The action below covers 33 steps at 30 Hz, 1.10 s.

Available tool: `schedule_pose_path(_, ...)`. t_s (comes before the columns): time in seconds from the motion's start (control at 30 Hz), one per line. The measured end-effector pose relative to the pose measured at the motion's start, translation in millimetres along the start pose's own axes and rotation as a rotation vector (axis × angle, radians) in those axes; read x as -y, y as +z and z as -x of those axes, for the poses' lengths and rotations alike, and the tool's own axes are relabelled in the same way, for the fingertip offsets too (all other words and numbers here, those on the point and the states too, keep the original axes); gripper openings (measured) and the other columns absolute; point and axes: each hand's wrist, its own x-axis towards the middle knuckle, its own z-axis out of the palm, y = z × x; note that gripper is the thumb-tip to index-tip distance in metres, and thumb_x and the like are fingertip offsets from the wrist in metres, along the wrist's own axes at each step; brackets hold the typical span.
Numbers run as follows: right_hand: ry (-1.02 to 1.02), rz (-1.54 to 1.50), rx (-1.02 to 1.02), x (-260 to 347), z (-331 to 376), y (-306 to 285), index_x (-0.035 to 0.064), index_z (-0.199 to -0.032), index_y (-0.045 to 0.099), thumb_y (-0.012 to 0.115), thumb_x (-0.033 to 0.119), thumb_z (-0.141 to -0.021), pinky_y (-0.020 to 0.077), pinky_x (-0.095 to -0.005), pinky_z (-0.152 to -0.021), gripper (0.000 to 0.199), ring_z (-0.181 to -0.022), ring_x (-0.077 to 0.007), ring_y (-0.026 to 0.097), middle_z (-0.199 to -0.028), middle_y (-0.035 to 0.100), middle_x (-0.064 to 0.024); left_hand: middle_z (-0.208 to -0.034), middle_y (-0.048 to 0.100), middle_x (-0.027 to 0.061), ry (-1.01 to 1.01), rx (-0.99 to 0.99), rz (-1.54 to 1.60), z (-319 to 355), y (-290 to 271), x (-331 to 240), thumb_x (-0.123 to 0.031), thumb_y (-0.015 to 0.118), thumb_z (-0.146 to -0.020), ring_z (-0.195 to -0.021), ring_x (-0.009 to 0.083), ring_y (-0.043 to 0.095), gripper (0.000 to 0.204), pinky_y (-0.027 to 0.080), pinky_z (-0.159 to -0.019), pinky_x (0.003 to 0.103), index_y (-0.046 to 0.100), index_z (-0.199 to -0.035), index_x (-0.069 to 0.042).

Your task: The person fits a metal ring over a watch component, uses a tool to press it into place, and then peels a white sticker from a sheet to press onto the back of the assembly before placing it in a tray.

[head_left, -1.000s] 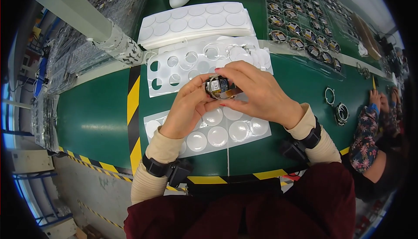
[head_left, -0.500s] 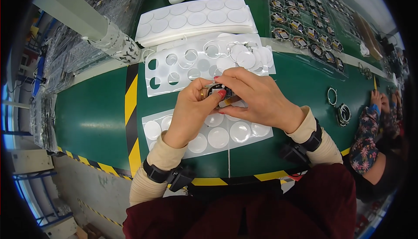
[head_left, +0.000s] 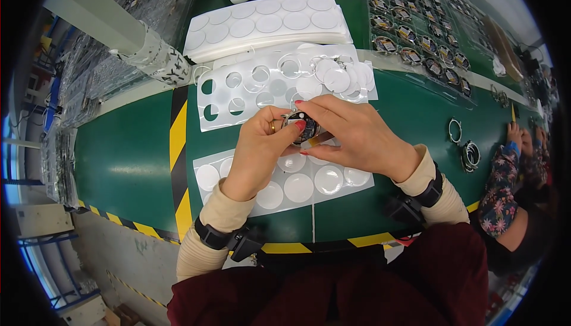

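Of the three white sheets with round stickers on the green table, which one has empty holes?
The middle sheet, just beyond the hands: its left part shows round holes with green table through them. The far stack and near sheet look full.

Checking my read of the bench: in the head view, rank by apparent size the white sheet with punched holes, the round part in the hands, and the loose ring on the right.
1. White sheet with punched holes, clearly largest.
2. Round part and loose ring: similar, and fingers partly cover the part, so unranked.

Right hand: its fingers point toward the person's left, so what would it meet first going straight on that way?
Probably the small round part it already pinches, then the left hand gripping the same part. Depth is unclear, but they look in contact.
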Motion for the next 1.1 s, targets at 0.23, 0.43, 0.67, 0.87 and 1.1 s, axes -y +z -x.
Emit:
schedule_pose_path(0.23, 0.002, -0.004, 0.034, -1, 0, -1, 0.0021, -0.116, 0.05, 0.075, 0.017, -0.065, 0.0492, -0.0285, -0.058, 0.059, -0.07, -0.0227, 0.06, -0.096, 0.056, -0.0095, -0.077, 0.056, -0.0011, -0.011, 0.012, 0.022, -1, 0, 1, -0.002, 0.054, -0.084, -0.072, 0.0055, 0.056, 0.016, 0.051, -0.06, 0.019, 0.052, -0.1, -0.001)
schedule_pose_path(0.43, 0.029, -0.026, 0.056, 1, 0, 0, 0.0021, -0.117, 0.05, 0.075, 0.019, -0.065, 0.0492, -0.0283, -0.057, 0.06, -0.069, -0.0221, 0.06, -0.095, 0.056, -0.0095, -0.08, 0.058, 0.0011, -0.014, 0.026, 0.04, 2, 0, -1, -0.002, 0.054, -0.084, -0.074, 0.0072, 0.058, 0.018, 0.051, -0.06, 0.02, 0.051, -0.102, 0.0)
schedule_pose_path(0.67, 0.073, -0.096, 0.009, 6, 1, 6, 0.0027, -0.12, 0.048, 0.073, 0.013, -0.069, 0.0504, -0.0271, -0.058, 0.059, -0.069, -0.0203, 0.06, -0.097, 0.056, -0.0099, -0.083, 0.06, 0.0041, 0.016, 0.042, 0.036, 6, -3, -8, -0.001, 0.053, -0.085, -0.073, 0.0087, 0.059, 0.018, 0.051, -0.059, 0.021, 0.05, -0.103, 0.001)
schedule_pose_path(0.87, 0.132, -0.266, -0.036, 7, 0, 12, 0.0044, -0.122, 0.047, 0.073, 0.01, -0.069, 0.0516, -0.0243, -0.059, 0.059, -0.071, -0.016, 0.06, -0.099, 0.056, -0.0092, -0.085, 0.062, 0.0072, -0.008, 0.029, 0.136, 4, -5, -9, -0.003, 0.054, -0.085, -0.074, 0.0104, 0.06, 0.017, 0.051, -0.059, 0.022, 0.05, -0.101, 0.001)
schedule_pose_path(1.1, 0.143, -0.4, -0.091, 3, 1, 11, 0.0049, -0.119, 0.049, 0.074, 0.008, -0.068, 0.0523, -0.0226, -0.06, 0.057, -0.07, -0.0123, 0.058, -0.102, 0.056, -0.0086, -0.087, 0.062, 0.0087, -0.005, 0.002, 0.152, 7, 1, -11, -0.003, 0.054, -0.085, -0.073, 0.0114, 0.061, 0.015, 0.051, -0.06, 0.022, 0.051, -0.099, 0.001)
